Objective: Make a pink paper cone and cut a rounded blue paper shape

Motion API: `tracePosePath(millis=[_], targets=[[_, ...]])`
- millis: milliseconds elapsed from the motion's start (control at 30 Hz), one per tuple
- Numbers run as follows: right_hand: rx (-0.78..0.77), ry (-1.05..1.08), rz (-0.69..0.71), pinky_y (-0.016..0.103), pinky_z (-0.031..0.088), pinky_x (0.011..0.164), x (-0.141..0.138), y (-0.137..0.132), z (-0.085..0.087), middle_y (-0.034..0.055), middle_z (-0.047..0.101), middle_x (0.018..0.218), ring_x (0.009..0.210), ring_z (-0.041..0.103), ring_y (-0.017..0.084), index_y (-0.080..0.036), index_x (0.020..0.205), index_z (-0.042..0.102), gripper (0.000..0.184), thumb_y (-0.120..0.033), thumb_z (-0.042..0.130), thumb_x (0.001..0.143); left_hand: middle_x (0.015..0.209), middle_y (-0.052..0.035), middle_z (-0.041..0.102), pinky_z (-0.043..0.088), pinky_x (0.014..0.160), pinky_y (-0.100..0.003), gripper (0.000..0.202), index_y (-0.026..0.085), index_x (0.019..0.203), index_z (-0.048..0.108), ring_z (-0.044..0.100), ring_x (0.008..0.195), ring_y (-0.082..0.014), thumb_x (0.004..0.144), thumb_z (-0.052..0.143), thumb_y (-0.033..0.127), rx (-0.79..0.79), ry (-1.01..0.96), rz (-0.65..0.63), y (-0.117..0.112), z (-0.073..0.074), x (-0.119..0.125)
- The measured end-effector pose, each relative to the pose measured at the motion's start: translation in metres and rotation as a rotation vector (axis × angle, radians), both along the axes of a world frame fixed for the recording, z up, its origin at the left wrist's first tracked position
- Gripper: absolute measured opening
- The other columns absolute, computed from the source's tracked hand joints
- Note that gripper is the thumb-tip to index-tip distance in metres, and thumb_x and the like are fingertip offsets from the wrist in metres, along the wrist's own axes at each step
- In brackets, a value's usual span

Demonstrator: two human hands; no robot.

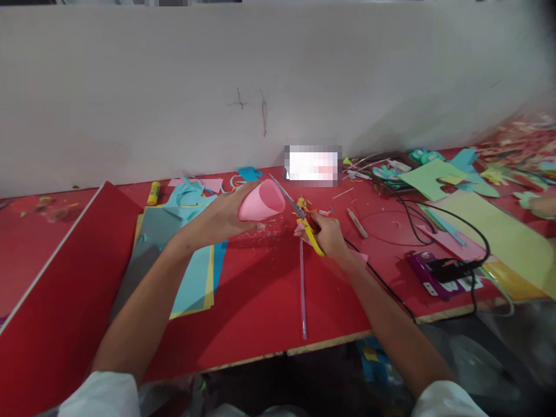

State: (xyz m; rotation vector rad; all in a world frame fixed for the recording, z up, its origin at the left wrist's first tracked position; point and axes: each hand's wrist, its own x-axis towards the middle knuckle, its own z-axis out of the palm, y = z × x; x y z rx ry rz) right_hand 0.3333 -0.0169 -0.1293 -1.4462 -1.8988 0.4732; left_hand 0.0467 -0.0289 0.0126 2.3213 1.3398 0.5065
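My left hand is wrapped round a curled piece of pink paper, whose open end faces right. Yellow-handled scissors are gripped in my right hand, their blades pointing up and left. The blade tips reach close to the paper's upper right edge; whether they touch it I cannot tell. A small yellow and orange item lies just behind the scissors. Under my right hand a pale, thin stick lies on the red table.
Stacked coloured sheets lie left, with a yellow glue stick behind. A red divider stands at far left. Before the wall is a blurred bright screen. At right are a purple box with black cables and a co-worker's hand.
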Motion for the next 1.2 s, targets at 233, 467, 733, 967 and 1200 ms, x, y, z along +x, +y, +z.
tracePosePath(millis=[233,467,733,967,1200], targets=[[-0.027,0.182,-0.034,0.029,0.041,0.054,-0.002,-0.002,0.01,0.0038,0.061,0.058,0.054,0.057,0.018,-0.02,0.075,0.063,0.058,-0.078,0.068,0.078,0.143,-0.0172,0.06,0.054,0.1,-0.046,0.085,0.021,0.15,0.043,0.064,0.124,-0.0353,0.083,0.077,0.06,-0.096,-0.09,-0.007,0.01,-0.013,-0.01],[-0.019,0.179,-0.023,0.029,0.037,0.054,-0.001,-0.001,0.009,0.0012,0.055,0.057,0.054,0.051,0.016,-0.022,0.071,0.055,0.06,-0.081,0.066,0.077,0.126,-0.0058,0.074,0.052,0.088,-0.036,0.055,0.025,0.126,0.065,0.07,0.111,-0.0306,0.084,0.075,0.06,-0.28,0.145,-0.173,0.016,-0.013,-0.013],[-0.007,0.122,-0.037,0.03,0.033,0.055,-0.001,0.004,0.0,-0.0024,0.048,0.057,0.055,0.04,0.013,-0.024,0.067,0.048,0.062,-0.083,0.065,0.077,0.148,-0.0156,0.065,0.047,0.1,-0.042,0.082,0.028,0.161,0.04,0.065,0.129,-0.0375,0.088,0.072,0.047,-0.047,0.588,-0.078,0.022,-0.047,-0.015],[-0.026,0.146,-0.056,0.029,0.034,0.055,-0.001,0.003,-0.001,-0.0002,0.053,0.059,0.057,0.047,0.015,-0.024,0.067,0.046,0.06,-0.08,0.065,0.079,0.14,-0.0144,0.07,0.049,0.1,-0.046,0.08,0.029,0.166,0.033,0.069,0.122,-0.0376,0.094,0.065,0.039,-0.056,0.705,-0.064,0.024,-0.055,-0.012],[-0.044,0.073,-0.019,0.029,0.042,0.061,0.002,0.009,-0.013,0.002,0.064,0.066,0.066,0.058,0.019,-0.023,0.074,0.056,0.049,-0.069,0.07,0.083,0.152,-0.0173,0.062,0.052,0.103,-0.043,0.088,0.025,0.17,0.022,0.063,0.136,-0.0364,0.095,0.065,0.038,-0.126,0.625,-0.087,0.027,-0.067,-0.001]])
